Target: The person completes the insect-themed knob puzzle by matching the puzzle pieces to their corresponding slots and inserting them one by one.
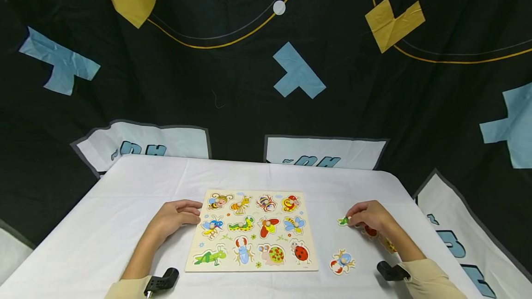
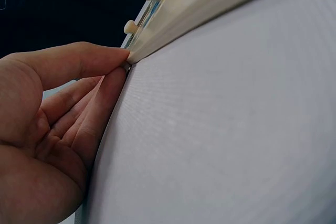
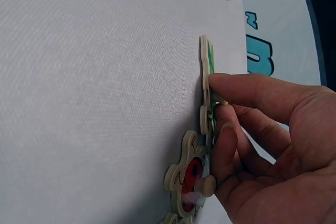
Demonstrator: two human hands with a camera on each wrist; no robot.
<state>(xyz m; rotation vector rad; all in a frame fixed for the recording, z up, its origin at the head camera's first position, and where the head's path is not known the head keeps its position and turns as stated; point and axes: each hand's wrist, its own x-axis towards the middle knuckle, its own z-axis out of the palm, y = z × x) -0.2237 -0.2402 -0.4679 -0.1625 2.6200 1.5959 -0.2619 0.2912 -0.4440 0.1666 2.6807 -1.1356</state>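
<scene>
A wooden insect puzzle board [image 1: 224,239] lies flat on the white table. My left hand [image 1: 173,218] touches its left edge; in the left wrist view the fingertips of the left hand [image 2: 63,103] meet at the board's edge [image 2: 173,35]. To the right of the board, my right hand [image 1: 370,216] pinches a green knobbed puzzle piece [image 1: 343,221]. The right wrist view shows the fingers of the right hand [image 3: 273,140] at the knob of the green piece [image 3: 205,72]. Whether that piece touches the table I cannot tell. A red knobbed piece [image 3: 191,177] lies right beside the fingers.
A blue stag beetle piece [image 1: 342,262] lies right of the board's lower corner. Another yellow-green piece [image 1: 388,245] is partly hidden under the right forearm. A white cloth [image 1: 145,183] covers the table, and a black curtain [image 1: 232,91] hangs behind it.
</scene>
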